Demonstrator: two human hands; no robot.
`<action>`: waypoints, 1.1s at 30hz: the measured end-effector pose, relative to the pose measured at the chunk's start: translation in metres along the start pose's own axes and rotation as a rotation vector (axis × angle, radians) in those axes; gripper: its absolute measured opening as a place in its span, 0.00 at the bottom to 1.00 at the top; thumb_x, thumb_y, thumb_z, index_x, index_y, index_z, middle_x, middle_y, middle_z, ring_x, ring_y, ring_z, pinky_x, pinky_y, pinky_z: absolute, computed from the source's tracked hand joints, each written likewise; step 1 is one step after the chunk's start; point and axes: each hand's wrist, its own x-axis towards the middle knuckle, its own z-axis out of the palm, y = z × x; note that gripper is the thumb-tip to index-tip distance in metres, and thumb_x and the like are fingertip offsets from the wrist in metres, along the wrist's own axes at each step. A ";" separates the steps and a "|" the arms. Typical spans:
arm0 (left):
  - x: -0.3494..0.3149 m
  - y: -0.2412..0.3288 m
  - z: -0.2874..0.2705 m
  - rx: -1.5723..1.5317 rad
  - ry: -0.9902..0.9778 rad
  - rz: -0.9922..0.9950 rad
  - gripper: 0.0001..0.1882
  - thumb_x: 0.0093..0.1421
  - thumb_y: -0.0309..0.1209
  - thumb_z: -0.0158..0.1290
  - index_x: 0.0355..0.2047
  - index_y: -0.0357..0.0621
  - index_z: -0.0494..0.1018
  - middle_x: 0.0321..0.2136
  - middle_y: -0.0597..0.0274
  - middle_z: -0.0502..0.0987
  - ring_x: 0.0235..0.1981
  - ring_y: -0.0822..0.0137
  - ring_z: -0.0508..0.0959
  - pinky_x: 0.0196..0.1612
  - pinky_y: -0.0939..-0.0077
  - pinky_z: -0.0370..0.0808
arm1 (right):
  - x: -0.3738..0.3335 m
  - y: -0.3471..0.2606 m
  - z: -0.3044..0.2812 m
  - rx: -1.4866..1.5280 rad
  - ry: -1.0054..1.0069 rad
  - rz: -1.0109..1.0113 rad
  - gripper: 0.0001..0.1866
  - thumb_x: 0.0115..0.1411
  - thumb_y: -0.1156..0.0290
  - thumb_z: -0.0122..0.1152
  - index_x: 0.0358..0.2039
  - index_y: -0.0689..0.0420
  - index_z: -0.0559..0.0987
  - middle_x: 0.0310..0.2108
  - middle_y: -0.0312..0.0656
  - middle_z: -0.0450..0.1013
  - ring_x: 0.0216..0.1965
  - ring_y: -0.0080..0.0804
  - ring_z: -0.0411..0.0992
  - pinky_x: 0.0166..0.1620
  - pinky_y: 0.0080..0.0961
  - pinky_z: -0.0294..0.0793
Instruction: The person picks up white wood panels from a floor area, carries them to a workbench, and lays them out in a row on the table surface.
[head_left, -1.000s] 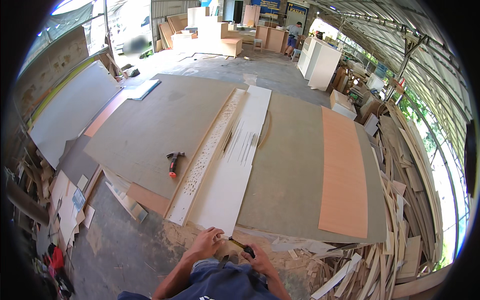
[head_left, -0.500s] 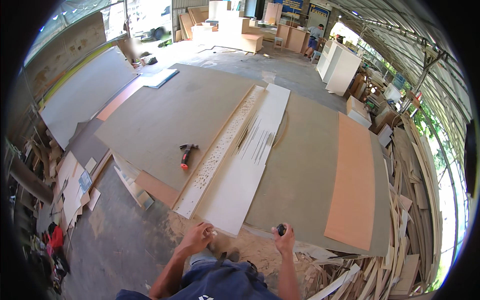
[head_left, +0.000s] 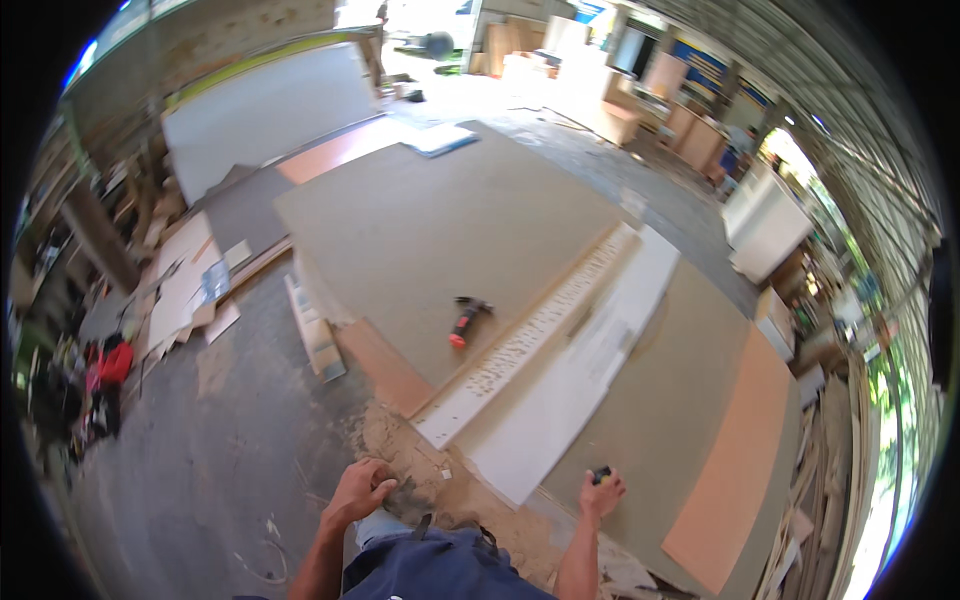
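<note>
1. Over the near part of the table [head_left: 385, 230], just right of the white board [head_left: 530, 440], grips a small dark tape measure [head_left: 600, 475] in the right hand [head_left: 603, 495], with fingers wrapped round its case; shows no drawn-out blade.
2. Off the table's near side, above the dusty floor [head_left: 220, 480], holds the left hand [head_left: 362, 490] loosely bent, with thumb apart and nothing visible inside.
3. Near that hand but apart from it: a small white chip [head_left: 446, 474], too blurred to tell whether resting or in the air.
4. Across the table, already laid flat: the white board, lengthwise beside a long speckled strip [head_left: 520, 355], with no visible fastening between.
5. Left of the strip, lying untouched: a hammer [head_left: 463, 328].
6. Farther right, also flat: an orange sheet [head_left: 730, 465], well apart from the white board.
7. Judging by this layout, seemingly set out but not joined; cannot tell, through the blur, whether marked.
</note>
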 end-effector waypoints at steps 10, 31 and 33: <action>-0.029 -0.127 -0.122 -0.093 0.210 -0.217 0.18 0.54 0.33 0.60 0.41 0.34 0.75 0.36 0.49 0.77 0.34 0.56 0.78 0.40 0.65 0.74 | 0.029 -0.001 0.027 0.095 0.257 0.306 0.31 0.53 0.47 0.65 0.46 0.63 0.75 0.40 0.54 0.75 0.41 0.55 0.74 0.46 0.48 0.72; 0.030 -0.248 -0.388 -0.475 0.683 -0.255 0.15 0.59 0.29 0.59 0.45 0.37 0.76 0.34 0.58 0.80 0.36 0.69 0.79 0.44 0.74 0.75 | -0.159 -0.649 0.150 1.206 -0.353 -0.006 0.19 0.61 0.56 0.59 0.35 0.63 0.75 0.28 0.39 0.69 0.28 0.26 0.66 0.27 0.22 0.65; 0.038 -0.292 -0.409 -0.443 0.731 -0.340 0.14 0.59 0.29 0.59 0.44 0.36 0.76 0.33 0.58 0.80 0.35 0.69 0.79 0.43 0.74 0.75 | -0.173 -0.696 0.164 1.174 -0.407 0.012 0.18 0.61 0.55 0.59 0.33 0.61 0.75 0.27 0.37 0.68 0.25 0.24 0.65 0.24 0.22 0.63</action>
